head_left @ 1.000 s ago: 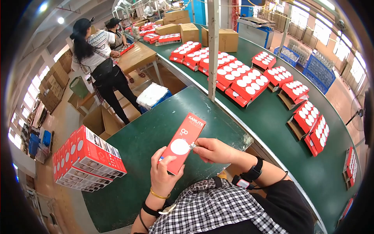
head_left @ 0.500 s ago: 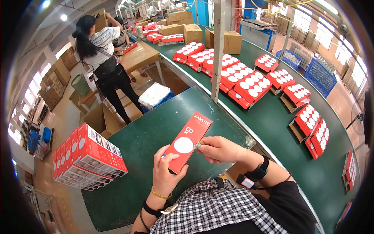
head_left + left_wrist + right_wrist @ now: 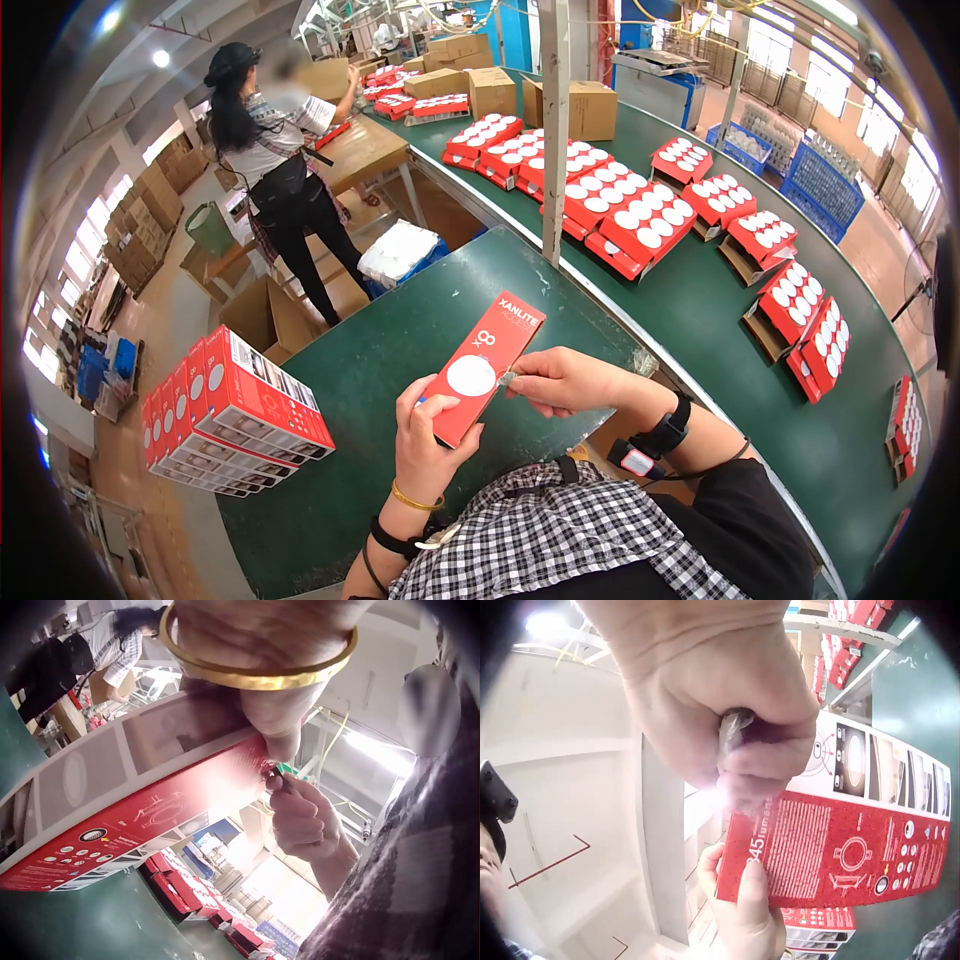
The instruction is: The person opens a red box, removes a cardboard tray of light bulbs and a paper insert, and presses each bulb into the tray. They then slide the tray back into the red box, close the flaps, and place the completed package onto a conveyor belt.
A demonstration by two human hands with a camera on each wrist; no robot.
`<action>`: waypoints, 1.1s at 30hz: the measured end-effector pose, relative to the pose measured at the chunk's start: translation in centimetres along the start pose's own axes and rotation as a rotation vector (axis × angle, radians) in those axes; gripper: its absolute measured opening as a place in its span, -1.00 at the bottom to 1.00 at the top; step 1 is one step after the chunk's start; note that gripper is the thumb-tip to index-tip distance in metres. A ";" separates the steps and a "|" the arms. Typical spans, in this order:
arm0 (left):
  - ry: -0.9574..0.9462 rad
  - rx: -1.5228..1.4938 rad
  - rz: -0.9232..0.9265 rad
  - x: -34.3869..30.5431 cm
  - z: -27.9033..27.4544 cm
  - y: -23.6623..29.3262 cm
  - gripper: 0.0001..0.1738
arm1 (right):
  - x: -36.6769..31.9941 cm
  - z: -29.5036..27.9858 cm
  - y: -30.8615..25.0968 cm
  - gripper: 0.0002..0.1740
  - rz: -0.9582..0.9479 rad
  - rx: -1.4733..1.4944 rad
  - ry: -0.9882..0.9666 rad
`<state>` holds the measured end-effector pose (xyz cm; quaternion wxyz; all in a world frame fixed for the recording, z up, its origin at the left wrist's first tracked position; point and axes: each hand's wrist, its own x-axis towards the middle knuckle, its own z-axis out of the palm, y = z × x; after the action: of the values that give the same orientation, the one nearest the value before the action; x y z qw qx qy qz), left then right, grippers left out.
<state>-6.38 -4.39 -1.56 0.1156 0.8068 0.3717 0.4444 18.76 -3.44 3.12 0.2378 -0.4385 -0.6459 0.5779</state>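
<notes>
My left hand (image 3: 430, 445) grips a long red printed carton (image 3: 503, 328) by its lower end, thumb and fingers on opposite sides. The carton slants up and away over the green table, with a white circle and "x8" on its top face. Beside the carton's right edge, my right hand (image 3: 568, 380) pinches a small crumpled, silvery-clear piece (image 3: 505, 380). The right wrist view shows more of that piece (image 3: 735, 731) tucked inside the curled fingers; I cannot tell what it is. Those fingertips are right at the carton's end in the left wrist view.
A stack of similar red cartons (image 3: 270, 385) stands at the table's left. Beyond a metal post (image 3: 553, 130), red trays with white discs (image 3: 640, 215) line a green conveyor (image 3: 690, 330). Another person (image 3: 275, 180) stands at a wooden table behind a white-topped bundle (image 3: 398, 250).
The carton and both hands have shifted slightly to the right in the head view, with the same holds. In the background, the standing person has lifted an arm and handles a brown carton.
</notes>
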 end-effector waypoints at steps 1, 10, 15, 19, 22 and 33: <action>0.000 0.002 0.003 0.1 0.0 0.0 -0.30 | 0.0 0.3 -0.1 -0.65 0.018 0.037 0.015; 0.042 0.038 0.000 0.2 0.4 0.2 -0.30 | -0.1 1.0 -0.4 -0.64 0.041 0.085 0.067; -0.007 0.066 0.068 0.6 -0.2 -0.1 -0.28 | 0.2 -0.3 0.0 -0.65 -0.014 -0.035 0.037; -0.027 0.007 0.014 0.4 -0.1 -0.2 -0.27 | 0.1 -1.0 -0.3 -0.62 0.015 -0.021 0.000; -0.037 -0.001 0.013 0.4 -0.2 -0.2 -0.27 | 0.0 -1.1 -0.5 -0.61 0.026 0.009 -0.018; -0.048 0.005 0.012 0.5 -0.2 0.2 -0.28 | 0.2 -2.0 0.1 -0.61 -0.006 -0.093 -0.077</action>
<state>-6.27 -4.20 -1.09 0.1200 0.8197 0.3652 0.4247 20.30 -2.16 3.41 0.1940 -0.4244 -0.6821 0.5630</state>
